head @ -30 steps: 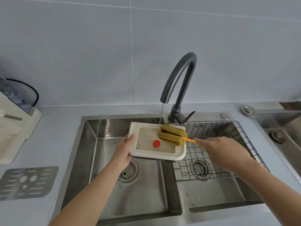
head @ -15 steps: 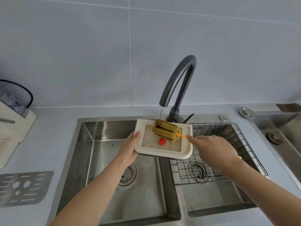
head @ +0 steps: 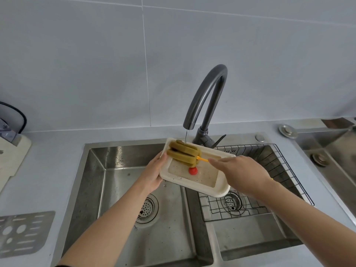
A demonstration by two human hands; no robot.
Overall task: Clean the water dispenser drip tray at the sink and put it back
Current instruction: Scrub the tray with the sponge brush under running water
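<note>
Here, white drip tray [head: 215, 185] held up over the sink [head: 119, 170], above the divider between the two basins, just under the faucet [head: 207, 101]. Long axis running from upper left near the spout down to lower right over the right basin; tilted, open side up and toward the camera. Thin stream of water [head: 186, 136] falling from the spout onto the sponge brush [head: 183, 152]. Left hand [head: 154, 174] clamped on the tray's left short edge, thumb on the rim, fingers underneath. Right hand [head: 244, 175] closed around the brush's orange handle [head: 203, 159], index finger stretched along it; yellow-green sponge head pressed into the tray's upper left corner. Small red round part [head: 192, 171] sitting in the tray's middle, just below the sponge head. Specks of dirt on the tray floor. Wire rack [head: 269, 170] in the right basin, partly under the tray's lower right end and the right forearm. Round drain strainer [head: 146, 209] in the left basin, below the left wrist. Metal grate [head: 23, 234] with slots and holes flat on the counter [head: 57, 151] at far left, well apart from the sink. Cream appliance base [head: 11, 157] at the left edge, cut off. Second sink [head: 331, 151] at far right.
</note>
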